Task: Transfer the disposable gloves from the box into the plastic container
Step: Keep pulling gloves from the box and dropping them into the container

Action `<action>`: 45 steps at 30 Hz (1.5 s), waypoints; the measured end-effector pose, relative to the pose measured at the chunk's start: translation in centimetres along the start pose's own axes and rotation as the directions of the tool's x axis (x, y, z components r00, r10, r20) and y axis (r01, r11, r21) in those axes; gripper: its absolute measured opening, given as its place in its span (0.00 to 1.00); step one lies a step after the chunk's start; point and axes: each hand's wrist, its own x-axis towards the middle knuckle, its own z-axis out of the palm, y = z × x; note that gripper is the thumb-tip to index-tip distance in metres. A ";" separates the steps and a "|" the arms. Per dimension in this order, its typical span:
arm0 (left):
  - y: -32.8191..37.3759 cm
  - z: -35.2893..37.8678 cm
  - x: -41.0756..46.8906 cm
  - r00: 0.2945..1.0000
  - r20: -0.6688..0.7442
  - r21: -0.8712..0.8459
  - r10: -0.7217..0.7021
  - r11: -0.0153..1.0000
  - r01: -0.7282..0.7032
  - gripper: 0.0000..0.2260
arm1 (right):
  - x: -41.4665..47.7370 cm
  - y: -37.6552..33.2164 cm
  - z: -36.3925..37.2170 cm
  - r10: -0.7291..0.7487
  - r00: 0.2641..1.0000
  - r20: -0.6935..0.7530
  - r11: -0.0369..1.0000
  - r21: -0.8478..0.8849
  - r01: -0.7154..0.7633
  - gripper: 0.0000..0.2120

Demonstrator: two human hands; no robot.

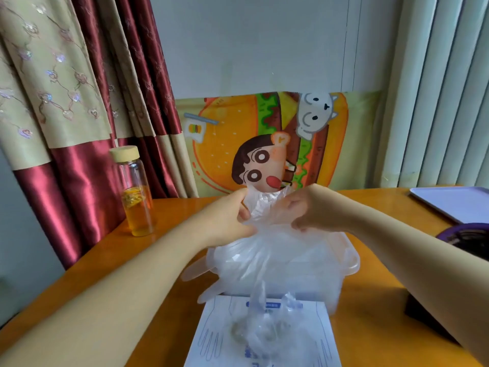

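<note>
This is looking like a home room: embroidered red-and-beige curtains (79, 102) are hanging beside an orange wooden table (119, 260) — a cartoon burger mat (225, 144) is leaning against the wall.

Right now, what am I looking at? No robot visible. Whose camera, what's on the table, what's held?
No machine here: a person works with bare hands. The single picture comes from a camera on their head, looking forward and down. The left hand and right hand both pinch a bunch of clear disposable gloves above a translucent plastic container on the orange table. Nearest the camera lies the glove box, more gloves poking out. A bottle of yellow liquid stands left.
</note>
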 end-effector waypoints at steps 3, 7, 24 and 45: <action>-0.6 1.5 2.8 0.991 -0.129 0.085 -0.018 0.996 0.029 0.14 | 0.1 1.1 1.1 0.095 0.994 0.046 0.979 -0.185 -0.085 0.23; -2.2 1.4 5.1 0.978 -0.138 0.096 -0.158 0.980 0.172 0.22 | -0.3 1.9 2.1 0.145 0.981 0.126 0.876 -0.477 -0.068 0.16; 0.1 6.5 5.6 0.775 0.586 0.563 -0.236 0.807 -0.179 0.24 | 0.6 2.8 4.7 0.303 0.877 0.374 0.572 -0.807 0.146 0.23; -0.6 3.4 -10.0 0.979 -0.025 -0.227 0.203 0.952 -0.203 0.11 | -9.4 -3.2 3.3 -0.346 0.859 0.378 0.896 -0.139 0.422 0.24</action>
